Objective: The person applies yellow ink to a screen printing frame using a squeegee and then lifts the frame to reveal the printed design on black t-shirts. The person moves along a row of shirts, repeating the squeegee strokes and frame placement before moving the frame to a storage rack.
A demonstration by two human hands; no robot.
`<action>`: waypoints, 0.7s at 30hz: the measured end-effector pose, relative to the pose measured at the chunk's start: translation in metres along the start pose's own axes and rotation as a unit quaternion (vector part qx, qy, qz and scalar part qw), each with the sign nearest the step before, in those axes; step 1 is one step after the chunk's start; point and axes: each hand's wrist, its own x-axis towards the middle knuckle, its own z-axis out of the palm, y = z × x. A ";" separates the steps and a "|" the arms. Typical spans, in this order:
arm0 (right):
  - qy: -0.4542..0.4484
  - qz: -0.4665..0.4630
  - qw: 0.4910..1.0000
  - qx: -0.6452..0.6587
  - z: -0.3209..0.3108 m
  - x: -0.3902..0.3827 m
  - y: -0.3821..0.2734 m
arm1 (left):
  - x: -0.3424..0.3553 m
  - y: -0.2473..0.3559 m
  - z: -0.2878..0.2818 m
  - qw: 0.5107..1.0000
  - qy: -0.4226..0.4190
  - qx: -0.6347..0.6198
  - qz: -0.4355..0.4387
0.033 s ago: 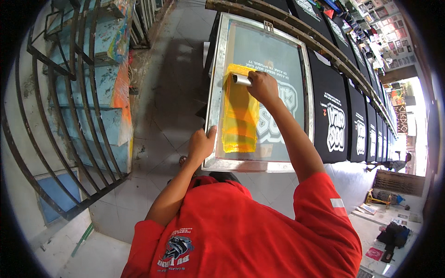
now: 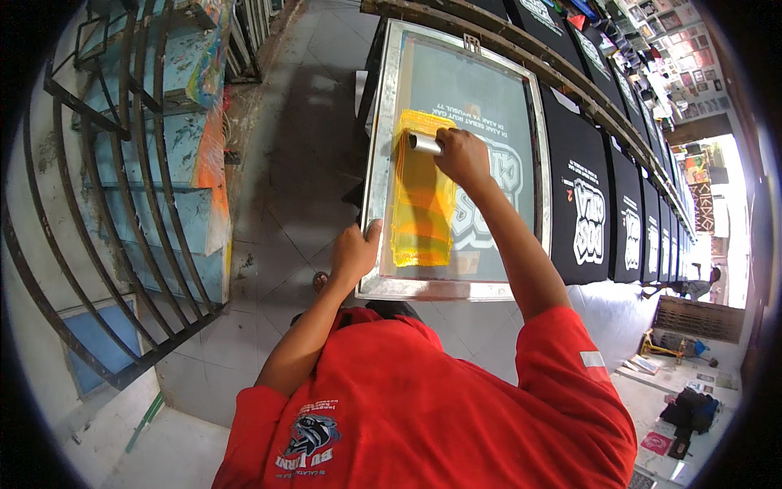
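A screen-printing frame (image 2: 448, 291) with a silvery metal rim lies before me, its mesh showing pale block lettering. Yellow ink (image 2: 422, 232) covers a tall strip on the mesh's left side. Near the top of that strip, my right hand (image 2: 466, 159) is closed around a short squeegee (image 2: 425, 144) with a pale, rounded metal handle; its blade edge is hidden beneath. My left hand (image 2: 355, 253) grips the frame's left rim near the bottom corner, thumb on top and fingers partly hidden below.
Black shirts (image 2: 579, 187) with white prints lie in a long row to the right, beside a metal rail (image 2: 603, 106). Across a tiled floor (image 2: 273, 196) at left, dark metal bars (image 2: 90, 204) front blue paint-stained steps (image 2: 163, 155). A person (image 2: 702, 283) is far off at right.
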 end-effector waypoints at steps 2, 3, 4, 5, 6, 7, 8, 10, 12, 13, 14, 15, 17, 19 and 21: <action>0.001 -0.005 1.000 0.004 -0.002 -0.025 -0.015 | -0.001 -0.004 -0.001 1.000 -0.001 -0.007 0.003; -0.005 0.000 1.000 0.012 -0.007 -0.038 -0.023 | 0.001 -0.004 0.001 1.000 0.005 -0.010 0.010; -0.049 0.005 0.999 0.001 -0.015 -0.048 -0.031 | 0.003 -0.004 0.002 1.000 0.012 -0.012 0.019; -0.093 0.009 0.996 -0.009 -0.024 -0.055 -0.036 | 0.004 -0.006 0.004 0.999 0.010 -0.028 0.017; -0.128 0.048 0.991 0.010 -0.038 -0.053 -0.035 | 0.009 -0.008 0.009 0.999 0.009 -0.049 0.020; -0.160 0.088 0.983 0.034 -0.052 -0.052 -0.037 | 0.010 -0.007 0.005 0.998 0.009 -0.064 0.024; -0.191 0.126 0.972 0.060 -0.064 -0.052 -0.037 | 0.009 -0.008 0.002 0.998 0.012 -0.058 0.035; -0.056 0.225 0.934 0.273 -0.059 -0.081 0.008 | 0.008 0.002 0.002 0.998 -0.004 -0.050 0.047; 0.031 0.260 0.827 0.498 -0.068 -0.106 0.032 | 0.009 -0.001 0.004 0.998 -0.010 -0.040 0.040; 0.065 0.256 0.772 0.578 -0.081 -0.117 0.036 | 0.010 -0.004 0.004 0.999 -0.008 -0.038 0.035; 0.086 0.280 0.725 0.623 -0.082 -0.128 0.050 | 0.012 -0.006 0.004 0.999 -0.005 -0.036 0.030; 0.112 0.307 0.673 0.664 -0.086 -0.145 0.069 | 0.012 -0.003 0.005 0.999 -0.007 -0.034 0.034; 0.175 0.352 0.605 0.692 -0.084 -0.182 0.115 | 0.009 0.001 0.003 0.999 -0.007 -0.026 0.039; 0.170 0.381 0.612 0.672 -0.096 -0.215 0.154 | 0.008 -0.002 -0.001 0.998 0.005 -0.052 0.047; 0.180 0.371 0.598 0.687 -0.093 -0.246 0.189 | 0.006 0.006 -0.008 0.997 0.002 -0.056 0.046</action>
